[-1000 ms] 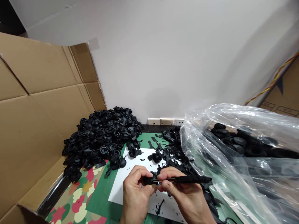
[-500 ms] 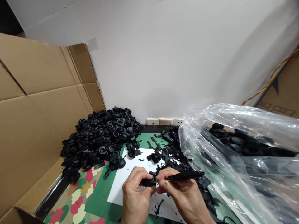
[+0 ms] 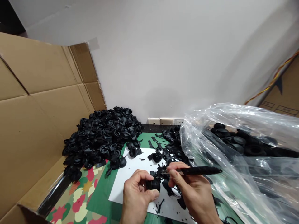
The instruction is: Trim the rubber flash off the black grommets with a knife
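Between the thumb and fingers of my left hand is a small ribbed black rubber part, held above a white sheet. My right hand grips a slim tool with a thick black handle, pen-fashion. Its thin metal tip points left, a short way from the rubber part; the exact kind of tool is unclear. Another ribbed rubber part lies on the sheet behind my hands. Black rubber scraps are heaped beside and beyond my right hand.
A large pile of black rubber parts leans toward a cardboard box wall at left. On the right, a clear plastic bag holds more black parts. A green mat lies under the sheet. Wall sockets sit behind.
My right hand has drawn the tool to the right, away from the rubber part. The part in my left hand has turned, showing its ribbed side.
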{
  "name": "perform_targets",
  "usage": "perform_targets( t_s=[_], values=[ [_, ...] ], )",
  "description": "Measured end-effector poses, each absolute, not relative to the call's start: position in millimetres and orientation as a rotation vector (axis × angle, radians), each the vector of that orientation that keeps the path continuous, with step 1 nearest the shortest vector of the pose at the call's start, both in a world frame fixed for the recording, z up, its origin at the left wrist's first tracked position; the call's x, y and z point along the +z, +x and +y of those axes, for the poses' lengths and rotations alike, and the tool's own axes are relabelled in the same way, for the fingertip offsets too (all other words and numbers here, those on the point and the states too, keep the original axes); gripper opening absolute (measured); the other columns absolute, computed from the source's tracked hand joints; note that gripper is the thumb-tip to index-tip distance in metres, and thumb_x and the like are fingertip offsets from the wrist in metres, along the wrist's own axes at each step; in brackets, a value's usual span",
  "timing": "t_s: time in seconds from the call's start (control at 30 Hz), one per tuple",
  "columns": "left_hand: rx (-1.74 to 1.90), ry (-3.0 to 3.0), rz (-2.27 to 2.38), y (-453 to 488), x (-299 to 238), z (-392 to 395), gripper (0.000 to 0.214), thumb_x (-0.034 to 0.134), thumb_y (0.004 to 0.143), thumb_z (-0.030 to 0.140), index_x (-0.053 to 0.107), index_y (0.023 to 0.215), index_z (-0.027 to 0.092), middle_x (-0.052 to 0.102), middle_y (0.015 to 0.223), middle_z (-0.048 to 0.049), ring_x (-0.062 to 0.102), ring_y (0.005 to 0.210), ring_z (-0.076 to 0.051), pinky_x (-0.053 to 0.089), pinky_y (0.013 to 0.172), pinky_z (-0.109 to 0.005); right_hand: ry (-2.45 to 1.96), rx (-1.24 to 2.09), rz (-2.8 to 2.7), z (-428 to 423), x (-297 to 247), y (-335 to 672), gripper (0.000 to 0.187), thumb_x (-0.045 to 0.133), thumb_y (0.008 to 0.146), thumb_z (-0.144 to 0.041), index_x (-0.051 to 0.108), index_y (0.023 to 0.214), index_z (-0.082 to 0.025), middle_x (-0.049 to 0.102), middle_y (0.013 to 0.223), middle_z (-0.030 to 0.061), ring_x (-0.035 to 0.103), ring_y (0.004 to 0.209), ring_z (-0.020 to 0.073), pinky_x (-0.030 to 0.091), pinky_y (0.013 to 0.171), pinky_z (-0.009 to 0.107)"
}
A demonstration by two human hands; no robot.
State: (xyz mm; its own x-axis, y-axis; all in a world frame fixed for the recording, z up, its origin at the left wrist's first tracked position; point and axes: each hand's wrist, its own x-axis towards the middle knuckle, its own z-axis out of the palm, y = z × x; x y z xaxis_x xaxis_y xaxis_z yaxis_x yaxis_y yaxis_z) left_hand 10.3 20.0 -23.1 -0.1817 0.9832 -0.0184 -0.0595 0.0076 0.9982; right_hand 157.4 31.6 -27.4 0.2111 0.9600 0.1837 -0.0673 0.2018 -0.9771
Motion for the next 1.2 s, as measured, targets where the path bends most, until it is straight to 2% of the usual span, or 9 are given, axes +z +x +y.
perform_targets(
  t_s=[0.1,0.33,0.6,0.77,0.87,0.97,1.03,1.13,1.2],
  values=[
    [1.357,1.032,1.299,10,-24,20,0.027,0.065,0.044,-0.003,0.067,0.063,0.017,0.057,0.066,0.0036,0.050,0.055,-0.010,0.037,0.048,-0.018,-1.060,1.106,-1.084,31,-25,157,0.026,0.067,0.073,-0.045,0.067,0.075,-0.019,0.059,0.046,-0.0004,0.054,0.046,0.0167,0.043,0.044,0.026],
    [1.345,0.971,1.234,11,-27,23,0.025,0.071,0.045,0.001,0.068,0.064,0.016,0.059,0.063,0.0030,0.051,0.054,-0.011,0.039,0.048,-0.018,-0.887,1.278,-0.979,25,-19,145,0.023,0.073,0.068,-0.041,0.068,0.069,-0.018,0.059,0.050,-0.0004,0.055,0.046,0.0159,0.044,0.048,0.028],
    [1.441,0.924,1.155,18,-23,23,0.025,0.083,0.041,0.006,0.069,0.061,0.015,0.059,0.064,0.0023,0.053,0.056,-0.010,0.042,0.049,-0.018,-0.800,1.349,-1.064,28,-28,147,0.019,0.072,0.072,-0.037,0.070,0.072,-0.018,0.061,0.055,0.0003,0.056,0.048,0.0146,0.046,0.050,0.026],
    [1.448,0.894,1.112,21,-21,22,0.027,0.086,0.040,0.010,0.068,0.060,0.014,0.059,0.062,0.0030,0.054,0.053,-0.010,0.045,0.048,-0.018,-0.800,1.267,-1.033,25,-28,143,0.017,0.072,0.072,-0.036,0.070,0.071,-0.018,0.061,0.064,0.0010,0.055,0.047,0.0128,0.045,0.049,0.026],
    [1.400,0.880,1.133,19,-23,22,0.028,0.086,0.040,0.010,0.067,0.061,0.014,0.057,0.059,0.0046,0.053,0.048,-0.009,0.046,0.045,-0.019,-0.760,1.107,-1.134,22,-31,139,0.014,0.067,0.077,-0.032,0.070,0.069,-0.021,0.060,0.070,0.0018,0.055,0.050,0.0134,0.045,0.048,0.026],
    [1.350,0.881,1.119,18,-25,20,0.027,0.084,0.042,0.006,0.067,0.061,0.015,0.058,0.059,0.0043,0.055,0.049,-0.010,0.046,0.046,-0.019,-0.710,0.914,-1.262,21,-34,137,0.013,0.062,0.082,-0.024,0.070,0.072,-0.022,0.059,0.068,0.0023,0.054,0.055,0.0147,0.043,0.048,0.025],
    [1.369,0.897,1.131,18,-24,18,0.026,0.080,0.043,0.002,0.069,0.062,0.015,0.061,0.063,0.0030,0.057,0.055,-0.011,0.047,0.051,-0.019,-0.735,0.845,-1.234,22,-33,138,0.011,0.062,0.082,-0.023,0.069,0.074,-0.022,0.061,0.073,0.0029,0.053,0.051,0.0131,0.042,0.046,0.025],
    [1.417,0.913,1.193,16,-23,18,0.027,0.073,0.044,-0.002,0.071,0.064,0.015,0.065,0.069,0.0011,0.058,0.059,-0.011,0.046,0.053,-0.017,-0.867,0.837,-1.059,26,-30,146,0.012,0.064,0.080,-0.030,0.068,0.075,-0.021,0.063,0.074,0.0035,0.052,0.045,0.0118,0.043,0.042,0.025],
    [1.413,0.919,1.217,14,-23,19,0.028,0.072,0.044,-0.003,0.072,0.066,0.015,0.066,0.071,-0.0001,0.058,0.061,-0.012,0.046,0.054,-0.017,-0.946,0.893,-1.001,30,-28,152,0.018,0.065,0.078,-0.037,0.066,0.076,-0.019,0.062,0.062,0.0015,0.053,0.046,0.0134,0.044,0.042,0.025]
  ],
)
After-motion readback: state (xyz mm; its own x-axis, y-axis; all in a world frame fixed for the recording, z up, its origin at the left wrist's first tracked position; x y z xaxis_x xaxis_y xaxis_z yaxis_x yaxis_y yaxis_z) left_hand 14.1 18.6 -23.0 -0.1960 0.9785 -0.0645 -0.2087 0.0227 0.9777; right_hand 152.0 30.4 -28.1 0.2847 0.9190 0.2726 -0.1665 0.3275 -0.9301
